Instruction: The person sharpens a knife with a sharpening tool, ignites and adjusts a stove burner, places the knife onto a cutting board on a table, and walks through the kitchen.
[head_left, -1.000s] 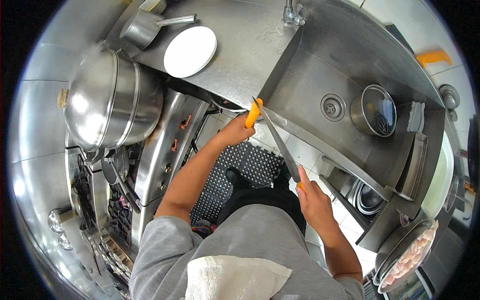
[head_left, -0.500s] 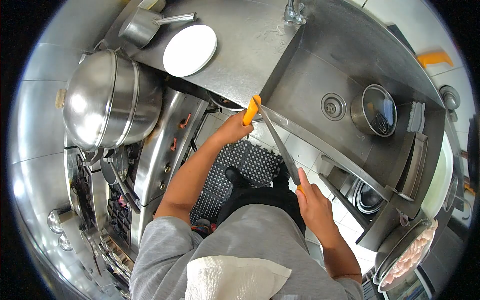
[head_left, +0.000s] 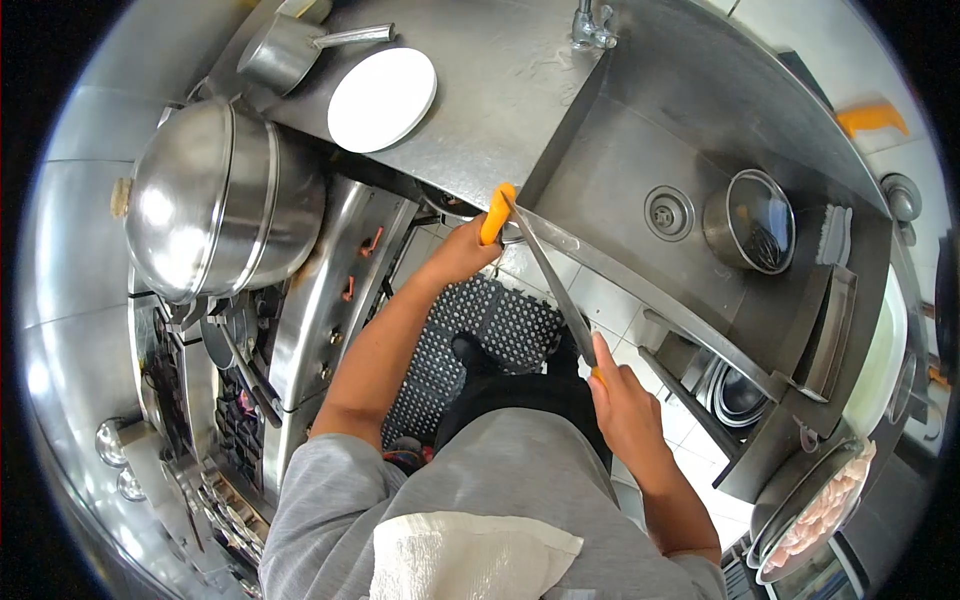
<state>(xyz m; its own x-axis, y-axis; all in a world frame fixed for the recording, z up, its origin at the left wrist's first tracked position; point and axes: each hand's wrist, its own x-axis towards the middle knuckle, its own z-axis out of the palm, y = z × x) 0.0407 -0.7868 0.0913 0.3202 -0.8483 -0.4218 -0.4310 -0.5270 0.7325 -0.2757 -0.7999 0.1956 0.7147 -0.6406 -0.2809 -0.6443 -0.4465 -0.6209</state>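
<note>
My right hand is closed round the yellow-orange handle of a long knife. The blade slants up and left, narrowing toward its tip. In my closed left hand is a yellow-orange handheld piece with a rounded top, perhaps a knife sharpener; its lower part is hidden by my fingers. The knife's tip end meets the upper part of this piece. Both hands are in front of my body, near the corner where the counter joins the sink.
The sink on the right holds a metal pot with a whisk. A white plate and a saucepan stand on the counter. To the left are a large domed steamer and the stove. Raw meat lies at lower right.
My left hand and the yellow-orange piece have shifted slightly up and left. The knife has moved a little the same way, its tip end still at the piece.
</note>
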